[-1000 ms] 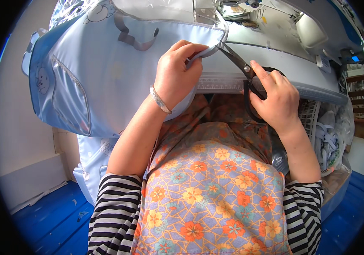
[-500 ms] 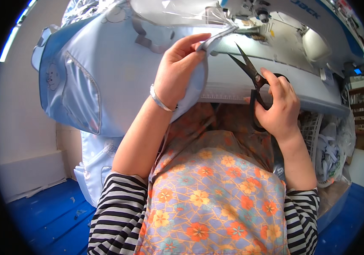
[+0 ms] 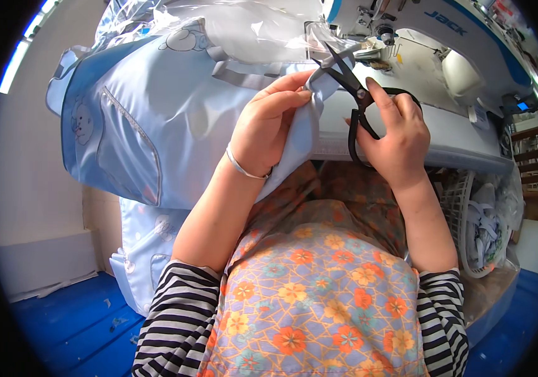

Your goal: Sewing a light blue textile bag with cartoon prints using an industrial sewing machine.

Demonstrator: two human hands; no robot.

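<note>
My left hand (image 3: 269, 122) pinches the grey-bound edge of a light blue fabric piece (image 3: 187, 113), which has a grey-trimmed pocket and printed cartoon figures. From the pinch a grey binding strip (image 3: 338, 58) runs up toward the sewing machine. In my right hand (image 3: 401, 135) is a pair of black scissors (image 3: 361, 94), fingers through the handle loops. Their blades are spread, with the grey strip between or just behind them; which of these I cannot tell. A grey strap (image 3: 244, 76) lies in a loop on the fabric behind my left hand.
A white and blue sewing machine (image 3: 432, 25) stands at the back right. Clear plastic sheeting (image 3: 250, 25) lies behind the fabric. Below the table's right side is a white basket (image 3: 464, 213) with strips of cloth. More blue fabric (image 3: 137, 251) hangs at the left.
The scissors have moved left and up, bringing their spread blades to the grey strip. My left hand has shifted slightly right and down, pulling the fabric edge with it.
</note>
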